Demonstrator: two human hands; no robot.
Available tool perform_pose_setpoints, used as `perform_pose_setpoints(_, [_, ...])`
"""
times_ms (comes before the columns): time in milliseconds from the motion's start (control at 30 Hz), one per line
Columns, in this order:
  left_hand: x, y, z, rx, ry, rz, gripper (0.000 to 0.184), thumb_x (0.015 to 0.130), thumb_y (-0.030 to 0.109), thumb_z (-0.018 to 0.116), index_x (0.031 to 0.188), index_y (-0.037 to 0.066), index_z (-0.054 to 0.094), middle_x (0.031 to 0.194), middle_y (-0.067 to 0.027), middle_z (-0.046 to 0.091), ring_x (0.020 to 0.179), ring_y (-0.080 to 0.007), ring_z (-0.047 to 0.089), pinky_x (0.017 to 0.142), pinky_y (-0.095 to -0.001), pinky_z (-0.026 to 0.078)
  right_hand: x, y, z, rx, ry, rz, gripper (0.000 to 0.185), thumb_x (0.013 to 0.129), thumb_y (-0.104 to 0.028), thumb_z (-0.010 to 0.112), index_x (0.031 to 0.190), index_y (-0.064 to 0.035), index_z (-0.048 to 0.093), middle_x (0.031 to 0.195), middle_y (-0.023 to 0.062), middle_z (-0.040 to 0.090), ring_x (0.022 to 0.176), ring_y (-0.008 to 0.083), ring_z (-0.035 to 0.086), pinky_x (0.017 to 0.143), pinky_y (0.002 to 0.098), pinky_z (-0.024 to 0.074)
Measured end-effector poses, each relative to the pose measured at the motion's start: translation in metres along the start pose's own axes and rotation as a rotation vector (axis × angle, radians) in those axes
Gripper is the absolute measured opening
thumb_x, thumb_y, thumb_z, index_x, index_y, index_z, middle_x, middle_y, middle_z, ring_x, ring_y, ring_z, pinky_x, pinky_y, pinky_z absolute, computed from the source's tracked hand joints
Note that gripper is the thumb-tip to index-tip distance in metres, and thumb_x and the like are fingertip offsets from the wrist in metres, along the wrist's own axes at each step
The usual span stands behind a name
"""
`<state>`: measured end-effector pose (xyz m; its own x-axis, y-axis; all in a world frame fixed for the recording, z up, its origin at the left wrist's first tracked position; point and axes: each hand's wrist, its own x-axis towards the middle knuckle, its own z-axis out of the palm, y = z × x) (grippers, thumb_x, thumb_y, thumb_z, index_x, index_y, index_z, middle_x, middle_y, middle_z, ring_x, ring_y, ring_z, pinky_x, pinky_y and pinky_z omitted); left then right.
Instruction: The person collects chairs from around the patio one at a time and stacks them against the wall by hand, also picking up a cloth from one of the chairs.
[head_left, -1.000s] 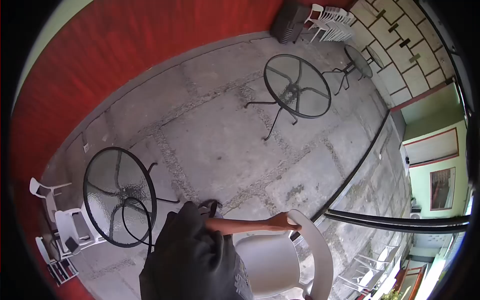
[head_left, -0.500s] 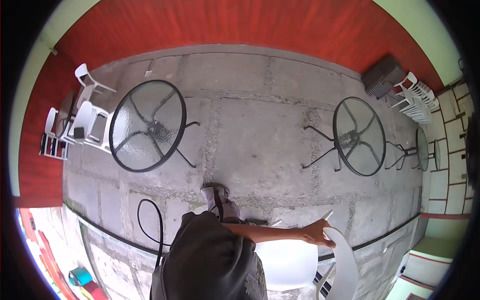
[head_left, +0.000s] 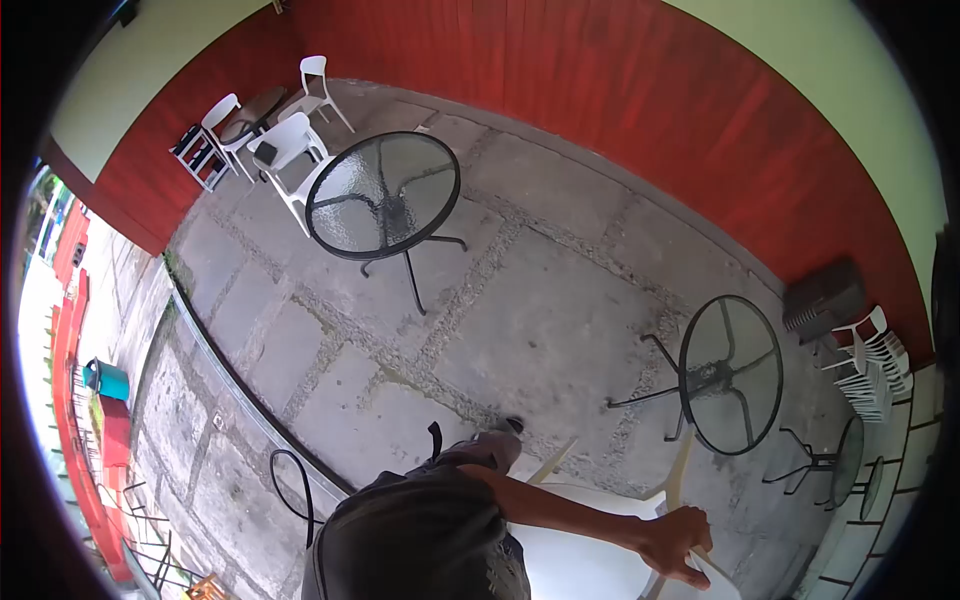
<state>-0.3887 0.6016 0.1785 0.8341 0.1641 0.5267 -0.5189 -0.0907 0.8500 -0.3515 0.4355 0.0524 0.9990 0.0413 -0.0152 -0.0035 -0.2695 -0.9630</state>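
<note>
Left hand grips 1 white chair by its backrest.

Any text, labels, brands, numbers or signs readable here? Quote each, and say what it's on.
None readable.
Print on the wearer's shirt: pale marks low on the front, too small and blurred to tell whether they are letters.
Teal bucket: too small to tell if marked.

A red wall topped with pale green curves around a floor of grey slabs with rough pebbly joints. Two round glass-topped tables stand apart on dark metal legs. White chairs sit at the left, and stacked white chairs near a pale block wall. Bright daylight enters from the left.
</note>
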Motion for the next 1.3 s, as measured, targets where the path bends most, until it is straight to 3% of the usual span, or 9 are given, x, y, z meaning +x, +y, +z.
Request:
perform_pose_setpoints(100, [0.033,-0.001,0.025,0.050,-0.015,0.117,0.062,0.077,0.048,0.078,0.050,0.006,0.041,0.045,-0.0070,0.036,0.039,-0.0252,0.038,0.044,-0.0386,0.032,0.042,-0.001,-0.016,0.012,-0.002,-0.030,0.015,0.076,-0.009,0.063,0.091,-0.0053,0.060,0.079,-0.0001,0.055,0.069,0.0119,0.051,0.057,0.0293,0.0392])
perform_pose_setpoints(133, [0.039,-0.010,0.046,-0.042,0.047,-0.004,0.074,0.066,0.063,0.081,0.045,0.006,0.041,0.041,-0.0110,0.031,0.038,-0.0294,0.036,0.044,-0.0423,0.029,0.056,0.000,-0.022,0.013,0.003,-0.040,0.015,0.076,-0.009,0.063,0.091,-0.0053,0.060,0.079,-0.0001,0.055,0.069,0.0120,0.051,0.057,0.0293,0.0392])
perform_pose_setpoints(567, [0.194,-0.040,0.194,-0.416,-0.208,-0.153,0.076,0.061,0.067,0.082,0.045,0.005,0.041,0.040,-0.0101,0.035,0.037,-0.0271,0.038,0.042,-0.0405,0.031,0.228,-0.007,-0.166,-0.013,0.214,-0.141,0.014,0.076,-0.010,0.064,0.089,-0.0055,0.059,0.079,-0.0001,0.054,0.069,0.0122,0.051,0.057,0.0295,0.0394])
perform_pose_setpoints(700, [0.225,-0.064,0.254,-0.317,-0.230,-0.039,0.071,0.061,0.059,0.087,0.045,0.005,0.042,0.040,-0.0077,0.036,0.037,-0.0228,0.039,0.042,-0.0386,0.031,0.274,-0.002,-0.222,-0.027,0.259,-0.165,0.013,0.077,-0.010,0.064,0.088,-0.0055,0.059,0.079,-0.0001,0.054,0.069,0.0122,0.051,0.058,0.0296,0.0394])
perform_pose_setpoints(933, [0.303,-0.127,0.365,-0.440,-0.248,-0.231,0.060,0.062,0.056,0.087,0.050,0.008,0.052,0.046,-0.0085,0.048,0.042,-0.0265,0.052,0.043,-0.0377,0.036,0.342,0.030,-0.388,-0.062,0.438,-0.185,0.013,0.077,-0.010,0.064,0.087,-0.0056,0.059,0.079,-0.0001,0.054,0.069,0.0124,0.051,0.058,0.0296,0.0395])
perform_pose_setpoints(967, [0.322,-0.133,0.374,-0.424,-0.255,-0.198,0.056,0.067,0.038,0.087,0.049,0.003,0.045,0.046,-0.0052,0.043,0.042,-0.0188,0.042,0.044,-0.0334,0.032,0.347,0.032,-0.419,-0.060,0.493,-0.190,0.013,0.077,-0.010,0.064,0.087,-0.0056,0.059,0.079,-0.0001,0.054,0.069,0.0124,0.051,0.058,0.0297,0.0395])
perform_pose_setpoints(1067, [0.364,-0.164,0.421,-0.379,-0.247,-0.124,0.051,0.063,0.033,0.091,0.048,0.003,0.052,0.043,-0.0041,0.045,0.040,-0.0151,0.044,0.042,-0.0331,0.031,0.355,0.038,-0.502,-0.056,0.640,-0.210,0.013,0.077,-0.011,0.064,0.087,-0.0056,0.058,0.079,-0.0001,0.054,0.069,0.0124,0.051,0.058,0.0297,0.0396])
perform_pose_setpoints(1133, [0.376,-0.189,0.446,-0.311,-0.283,-0.105,0.037,0.058,0.024,0.079,0.057,0.005,0.047,0.054,-0.0089,0.050,0.049,-0.0267,0.051,0.049,-0.0356,0.038,0.361,0.039,-0.546,-0.053,0.730,-0.224,0.013,0.077,-0.011,0.065,0.086,-0.0056,0.058,0.078,-0.0001,0.054,0.069,0.0125,0.051,0.058,0.0297,0.0396])
perform_pose_setpoints(1300, [0.429,-0.220,0.482,-0.262,-0.206,-0.048,0.038,0.053,0.022,0.083,0.059,0.007,0.049,0.054,-0.0066,0.051,0.048,-0.0244,0.052,0.047,-0.0345,0.037,0.414,0.045,-0.625,-0.052,0.829,-0.238,0.012,0.077,-0.011,0.065,0.086,-0.0057,0.058,0.078,-0.0001,0.054,0.069,0.0125,0.051,0.058,0.0298,0.0397])
